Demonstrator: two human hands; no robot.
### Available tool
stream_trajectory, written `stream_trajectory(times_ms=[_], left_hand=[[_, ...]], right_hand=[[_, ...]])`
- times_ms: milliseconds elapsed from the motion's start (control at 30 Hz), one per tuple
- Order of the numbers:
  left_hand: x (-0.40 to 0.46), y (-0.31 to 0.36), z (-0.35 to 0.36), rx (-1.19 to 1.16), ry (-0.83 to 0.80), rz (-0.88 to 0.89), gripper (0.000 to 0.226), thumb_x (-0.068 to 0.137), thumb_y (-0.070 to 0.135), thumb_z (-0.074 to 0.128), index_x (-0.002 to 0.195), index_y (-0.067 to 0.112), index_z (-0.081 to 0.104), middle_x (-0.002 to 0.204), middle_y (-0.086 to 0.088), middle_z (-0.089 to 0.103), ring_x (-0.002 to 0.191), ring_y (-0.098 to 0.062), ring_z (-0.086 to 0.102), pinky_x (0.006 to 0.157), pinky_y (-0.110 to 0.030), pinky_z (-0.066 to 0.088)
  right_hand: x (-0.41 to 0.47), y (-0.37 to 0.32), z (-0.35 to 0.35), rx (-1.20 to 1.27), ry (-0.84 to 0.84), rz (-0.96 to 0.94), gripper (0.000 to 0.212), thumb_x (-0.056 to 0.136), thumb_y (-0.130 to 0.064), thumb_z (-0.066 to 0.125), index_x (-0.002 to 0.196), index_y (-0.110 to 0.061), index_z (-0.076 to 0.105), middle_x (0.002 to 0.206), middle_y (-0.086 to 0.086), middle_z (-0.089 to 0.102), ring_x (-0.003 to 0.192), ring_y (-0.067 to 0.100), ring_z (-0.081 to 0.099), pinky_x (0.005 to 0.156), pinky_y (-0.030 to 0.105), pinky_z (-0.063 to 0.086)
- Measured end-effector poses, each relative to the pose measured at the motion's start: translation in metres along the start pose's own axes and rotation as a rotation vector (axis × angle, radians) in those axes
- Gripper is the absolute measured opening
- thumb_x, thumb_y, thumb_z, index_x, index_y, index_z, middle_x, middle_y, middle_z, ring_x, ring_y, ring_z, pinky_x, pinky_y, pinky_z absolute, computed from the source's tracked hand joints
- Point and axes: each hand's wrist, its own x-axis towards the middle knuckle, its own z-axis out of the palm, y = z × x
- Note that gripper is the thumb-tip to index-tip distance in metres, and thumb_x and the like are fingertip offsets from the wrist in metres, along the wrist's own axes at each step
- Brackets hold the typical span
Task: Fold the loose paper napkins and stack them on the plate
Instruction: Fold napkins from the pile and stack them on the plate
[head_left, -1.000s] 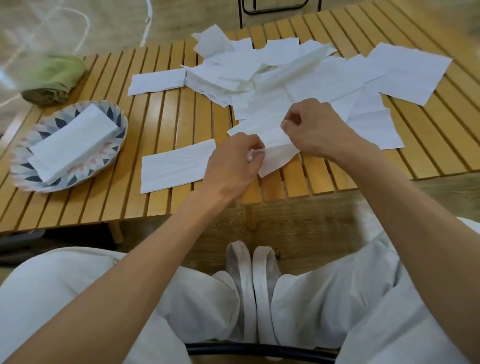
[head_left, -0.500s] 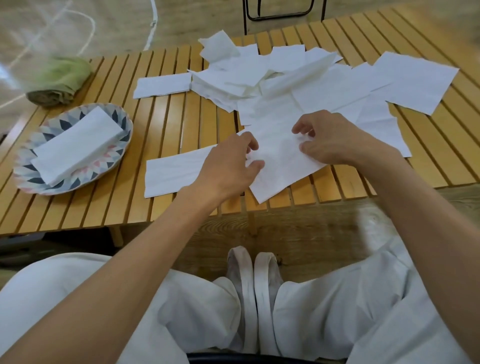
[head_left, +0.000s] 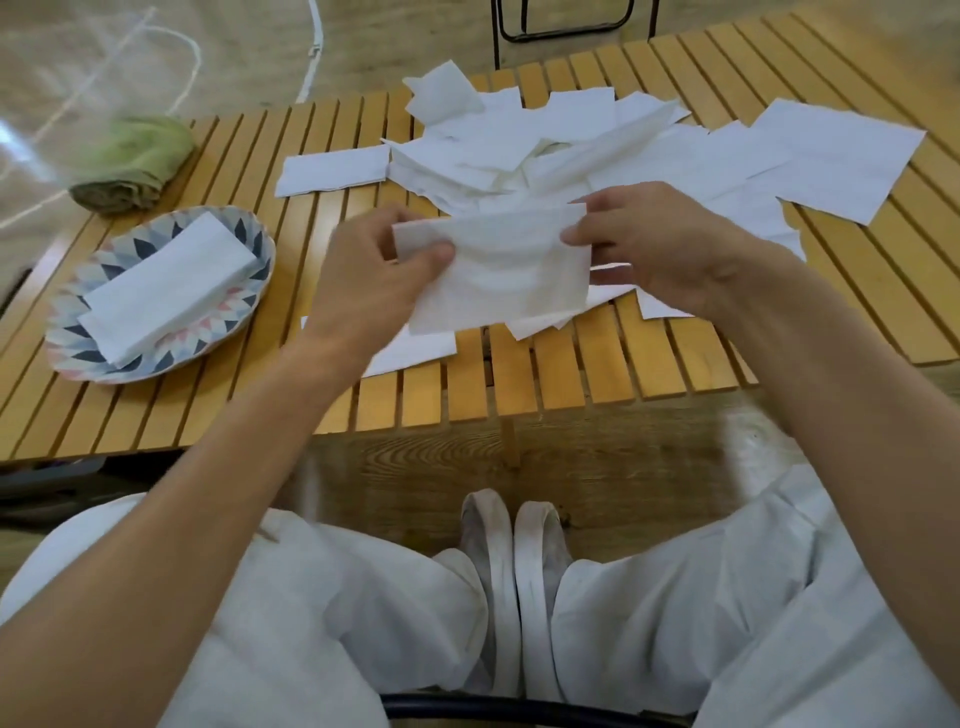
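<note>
- The left hand is smeared by motion, so its fingers behind the held napkin cannot be made out.
- That napkin hides the right hand's fingertips and part of the pile behind it.
- A folded napkin on the tabletop lies mostly under the left wrist.
- The green cloth at the far left corner is blurred; its folds cannot be told.
- The tabletop's right end runs out of frame.
- A dark frame beyond the tabletop is cut by the top edge.
</note>
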Motion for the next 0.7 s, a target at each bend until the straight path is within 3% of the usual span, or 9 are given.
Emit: stream_trajectory(times_ms=[100, 200, 267, 333, 400, 467, 567, 633, 700], left_hand=[[0.006, 0.0, -0.024, -0.109, 0.093, -0.032, 0.009, 0.09, 0.024, 0.07, 0.094, 0.021, 0.063, 0.105, -0.006, 0.069, 0.097, -0.018, 0.067, 0.082, -0.035, 0.058], [0.005, -0.009, -0.046, -0.054, 0.11, -0.042, 0.015, 0.09, 0.026, 0.07, 0.101, 0.016, 0.065, 0.106, -0.003, 0.07, 0.099, -0.016, 0.067, 0.085, -0.036, 0.058], [0.0, -0.017, -0.059, 0.125, 0.123, 0.018, 0.014, 0.09, 0.023, 0.069, 0.102, 0.015, 0.065, 0.101, 0.0, 0.07, 0.091, -0.009, 0.067, 0.079, -0.021, 0.057], [-0.007, -0.023, -0.069, 0.307, 0.123, 0.097, 0.01, 0.091, 0.023, 0.068, 0.1, 0.019, 0.065, 0.098, 0.003, 0.068, 0.087, -0.001, 0.062, 0.07, -0.008, 0.049], [-0.014, -0.031, -0.077, 0.372, 0.111, 0.125, 0.008, 0.092, 0.026, 0.066, 0.099, 0.021, 0.064, 0.097, 0.004, 0.066, 0.09, -0.007, 0.062, 0.071, -0.013, 0.048], [-0.02, -0.039, -0.082, 0.382, 0.11, 0.127, 0.008, 0.093, 0.027, 0.065, 0.098, 0.021, 0.063, 0.096, 0.005, 0.066, 0.089, -0.013, 0.063, 0.073, -0.024, 0.052], [-0.029, -0.053, -0.085, 0.29, 0.08, 0.125, 0.011, 0.093, 0.021, 0.067, 0.099, 0.013, 0.062, 0.095, 0.003, 0.068, 0.082, -0.008, 0.068, 0.071, -0.025, 0.055], [-0.032, -0.063, -0.086, 0.244, 0.038, 0.136, 0.012, 0.091, 0.015, 0.068, 0.1, 0.009, 0.063, 0.102, 0.001, 0.07, 0.095, -0.005, 0.068, 0.084, -0.025, 0.056], [-0.033, -0.069, -0.089, 0.218, -0.006, 0.13, 0.011, 0.091, 0.012, 0.066, 0.102, 0.01, 0.066, 0.111, 0.002, 0.069, 0.108, -0.002, 0.064, 0.096, -0.025, 0.052]], right_hand=[[-0.002, -0.006, 0.012, 0.026, -0.116, -0.016, 0.02, 0.091, -0.017, 0.069, 0.11, -0.01, 0.072, 0.105, 0.002, 0.077, 0.078, 0.014, 0.071, 0.071, 0.03, 0.053], [0.0, -0.01, 0.029, -0.04, -0.126, -0.041, 0.019, 0.093, -0.015, 0.068, 0.109, -0.007, 0.072, 0.108, 0.011, 0.075, 0.052, 0.012, 0.041, 0.053, 0.025, 0.034], [0.001, -0.011, 0.042, -0.061, -0.108, -0.057, 0.016, 0.094, -0.015, 0.066, 0.107, -0.007, 0.072, 0.106, 0.008, 0.075, 0.052, 0.013, 0.034, 0.051, 0.025, 0.032], [0.001, -0.012, 0.055, -0.149, -0.041, -0.104, 0.01, 0.093, -0.017, 0.068, 0.101, -0.014, 0.074, 0.087, -0.009, 0.074, 0.055, 0.011, 0.042, 0.056, 0.023, 0.037], [0.003, -0.01, 0.067, -0.317, 0.054, -0.201, 0.009, 0.093, -0.02, 0.068, 0.098, -0.019, 0.075, 0.064, -0.027, 0.063, 0.057, -0.004, 0.052, 0.064, 0.016, 0.038], [0.004, -0.008, 0.079, -0.379, 0.119, -0.248, 0.011, 0.095, -0.019, 0.064, 0.097, -0.022, 0.074, 0.05, -0.033, 0.055, 0.05, -0.012, 0.051, 0.06, 0.012, 0.035], [0.003, -0.006, 0.093, -0.192, 0.084, -0.19, 0.024, 0.1, -0.013, 0.048, 0.1, -0.017, 0.072, 0.067, -0.015, 0.071, 0.049, 0.003, 0.059, 0.051, 0.016, 0.043], [0.003, -0.007, 0.102, 0.085, -0.003, -0.092, 0.031, 0.102, -0.013, 0.039, 0.113, -0.008, 0.067, 0.091, 0.004, 0.077, 0.066, 0.025, 0.073, 0.055, 0.027, 0.052], [0.007, -0.006, 0.107, 0.311, -0.031, -0.013, 0.031, 0.103, -0.016, 0.041, 0.115, -0.001, 0.064, 0.105, 0.012, 0.073, 0.079, 0.035, 0.075, 0.058, 0.032, 0.055]])
